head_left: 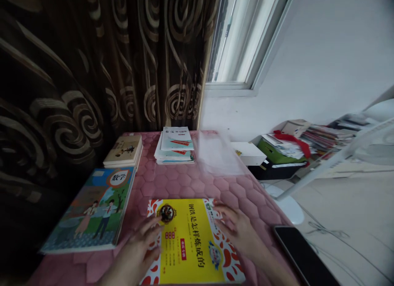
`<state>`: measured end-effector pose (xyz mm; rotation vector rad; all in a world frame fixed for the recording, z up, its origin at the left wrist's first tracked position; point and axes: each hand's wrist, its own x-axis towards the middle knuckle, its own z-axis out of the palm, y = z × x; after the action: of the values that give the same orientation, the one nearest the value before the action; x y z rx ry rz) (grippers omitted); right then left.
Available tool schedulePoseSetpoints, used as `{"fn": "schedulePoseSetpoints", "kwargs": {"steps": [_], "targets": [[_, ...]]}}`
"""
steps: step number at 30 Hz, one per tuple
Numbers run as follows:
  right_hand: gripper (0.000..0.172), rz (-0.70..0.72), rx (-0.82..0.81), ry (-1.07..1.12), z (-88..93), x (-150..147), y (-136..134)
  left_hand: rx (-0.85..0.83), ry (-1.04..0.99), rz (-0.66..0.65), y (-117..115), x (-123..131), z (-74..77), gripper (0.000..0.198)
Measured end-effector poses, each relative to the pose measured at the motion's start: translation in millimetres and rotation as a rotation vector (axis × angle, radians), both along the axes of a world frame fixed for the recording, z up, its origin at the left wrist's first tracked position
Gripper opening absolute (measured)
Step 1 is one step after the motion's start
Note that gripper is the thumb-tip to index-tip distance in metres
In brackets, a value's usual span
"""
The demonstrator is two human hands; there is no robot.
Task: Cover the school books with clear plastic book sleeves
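Note:
A yellow book with a red-and-white patterned border (191,241) lies flat on the pink quilted table cover (181,183) right in front of me. My left hand (140,247) rests on its left edge, fingers stretched out over the cover. My right hand (238,228) lies on its right edge, fingers spread flat. Neither hand holds anything.
A blue illustrated textbook (92,210) lies at the left, a beige book stack (124,151) behind it, a white-and-teal stack (175,146) at the back centre, a clear plastic sleeve (217,154) beside it. A dark phone (303,255) sits at the right edge. A dark patterned curtain (92,60) hangs behind. Beside the table stands a white fan (353,150).

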<state>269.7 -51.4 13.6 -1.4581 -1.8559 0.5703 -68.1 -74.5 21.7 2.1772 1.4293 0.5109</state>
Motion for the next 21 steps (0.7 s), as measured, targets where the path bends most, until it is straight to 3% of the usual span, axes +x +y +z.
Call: {"fn": "schedulePoseSetpoints", "kwargs": {"steps": [3,6,14,21], "targets": [[0.032,0.235,-0.098,-0.199,19.2,-3,-31,-0.147,0.095,-0.173,-17,-8,4.5,0.071],[0.047,0.375,-0.146,-0.328,25.1,-11,-53,-0.186,0.106,-0.188,-25,-9,0.3,0.083],[0.052,0.451,-0.251,-0.401,26.2,-16,-58,-0.199,0.087,-0.194,-23,-10,2.9,0.08],[0.052,0.546,-0.109,-0.388,25.2,-10,-56,-0.078,0.139,-0.22,-25,-10,-2.9,0.076]]}}
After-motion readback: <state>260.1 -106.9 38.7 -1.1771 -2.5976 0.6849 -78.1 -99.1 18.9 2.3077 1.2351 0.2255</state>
